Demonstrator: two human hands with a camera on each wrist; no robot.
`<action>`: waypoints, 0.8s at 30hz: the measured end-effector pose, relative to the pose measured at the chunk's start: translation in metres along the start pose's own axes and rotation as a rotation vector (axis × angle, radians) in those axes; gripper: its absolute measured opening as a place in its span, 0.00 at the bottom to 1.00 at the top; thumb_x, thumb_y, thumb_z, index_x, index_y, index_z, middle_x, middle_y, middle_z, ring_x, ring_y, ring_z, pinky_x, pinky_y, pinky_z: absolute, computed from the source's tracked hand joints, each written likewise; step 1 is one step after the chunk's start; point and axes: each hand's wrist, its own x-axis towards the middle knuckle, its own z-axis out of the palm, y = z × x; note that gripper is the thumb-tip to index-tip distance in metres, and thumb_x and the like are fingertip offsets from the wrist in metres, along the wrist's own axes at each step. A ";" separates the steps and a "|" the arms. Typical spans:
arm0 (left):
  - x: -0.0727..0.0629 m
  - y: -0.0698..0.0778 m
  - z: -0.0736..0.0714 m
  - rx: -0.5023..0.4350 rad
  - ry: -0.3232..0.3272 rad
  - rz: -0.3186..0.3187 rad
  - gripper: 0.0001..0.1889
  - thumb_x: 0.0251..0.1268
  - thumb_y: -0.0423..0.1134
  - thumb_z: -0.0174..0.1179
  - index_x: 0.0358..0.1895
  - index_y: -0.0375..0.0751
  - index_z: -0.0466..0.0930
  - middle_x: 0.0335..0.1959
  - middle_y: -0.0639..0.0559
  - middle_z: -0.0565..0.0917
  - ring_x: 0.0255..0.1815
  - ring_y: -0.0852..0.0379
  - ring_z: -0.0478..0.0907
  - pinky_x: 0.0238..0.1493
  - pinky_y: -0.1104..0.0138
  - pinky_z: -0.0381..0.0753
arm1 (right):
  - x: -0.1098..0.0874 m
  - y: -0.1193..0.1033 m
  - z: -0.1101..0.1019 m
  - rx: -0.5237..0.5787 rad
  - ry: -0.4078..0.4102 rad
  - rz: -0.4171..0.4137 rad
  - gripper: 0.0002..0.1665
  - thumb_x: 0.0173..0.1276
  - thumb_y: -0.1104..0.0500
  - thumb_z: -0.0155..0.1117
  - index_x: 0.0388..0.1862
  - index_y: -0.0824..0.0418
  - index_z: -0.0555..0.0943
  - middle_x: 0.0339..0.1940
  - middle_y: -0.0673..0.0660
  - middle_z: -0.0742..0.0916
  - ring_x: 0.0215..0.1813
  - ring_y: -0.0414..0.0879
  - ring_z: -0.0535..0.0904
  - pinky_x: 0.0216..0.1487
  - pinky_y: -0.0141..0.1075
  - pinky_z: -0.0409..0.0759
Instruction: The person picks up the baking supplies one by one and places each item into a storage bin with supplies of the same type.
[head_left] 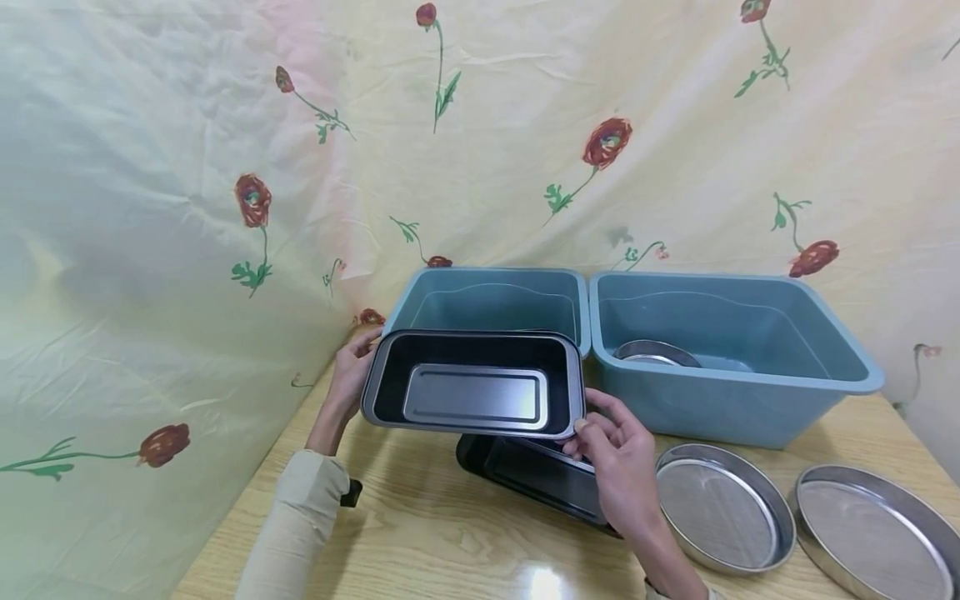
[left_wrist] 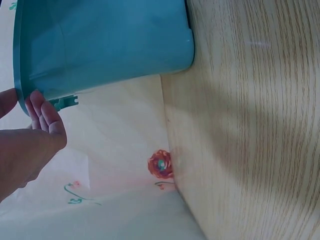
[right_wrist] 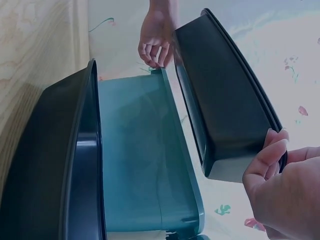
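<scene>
A black rectangular loaf pan (head_left: 476,396) is held up in the air, its inside facing me. My right hand (head_left: 622,454) pinches its rim at the right end, as the right wrist view also shows. My left hand (head_left: 351,375) grips the rim corner of the left blue-green bin (left_wrist: 105,40), clear in the left wrist view. From the right wrist view, the left hand (right_wrist: 157,37) is beside the pan's far end, on the bin. A second black pan (head_left: 536,479) lies on the table below, partly hidden by the raised pan and right hand.
A second blue-green bin (head_left: 735,400) stands to the right with a round metal pan (head_left: 656,352) inside. Two more round pans, one nearer (head_left: 723,508) and one farther right (head_left: 873,533), lie on the wooden table (head_left: 427,542). Flowered cloth (head_left: 480,167) hangs behind.
</scene>
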 end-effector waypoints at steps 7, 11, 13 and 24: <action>0.000 0.000 -0.002 -0.039 -0.019 0.019 0.23 0.76 0.26 0.54 0.70 0.22 0.70 0.29 0.57 0.77 0.29 0.66 0.75 0.32 0.76 0.77 | 0.002 -0.002 0.003 0.006 0.012 -0.029 0.22 0.78 0.73 0.50 0.69 0.74 0.71 0.32 0.56 0.87 0.30 0.44 0.82 0.38 0.30 0.83; 0.001 0.000 -0.004 -0.056 -0.031 0.023 0.23 0.76 0.26 0.54 0.71 0.20 0.68 0.29 0.57 0.77 0.29 0.66 0.74 0.31 0.76 0.76 | 0.004 -0.003 0.004 0.019 0.017 -0.031 0.22 0.78 0.73 0.50 0.69 0.74 0.71 0.33 0.55 0.87 0.31 0.44 0.82 0.38 0.30 0.83; 0.002 0.000 -0.004 -0.059 -0.032 0.025 0.23 0.76 0.26 0.54 0.71 0.21 0.68 0.29 0.57 0.78 0.30 0.66 0.75 0.32 0.76 0.76 | 0.006 -0.003 0.005 0.023 0.021 -0.031 0.22 0.78 0.73 0.50 0.69 0.73 0.70 0.33 0.54 0.87 0.31 0.44 0.82 0.39 0.30 0.83; 0.005 -0.004 -0.007 -0.081 -0.058 0.034 0.23 0.74 0.23 0.53 0.70 0.21 0.69 0.31 0.55 0.79 0.34 0.64 0.77 0.41 0.74 0.77 | 0.014 -0.003 0.006 0.102 0.025 -0.025 0.23 0.78 0.73 0.48 0.69 0.74 0.69 0.38 0.57 0.88 0.30 0.43 0.81 0.38 0.29 0.82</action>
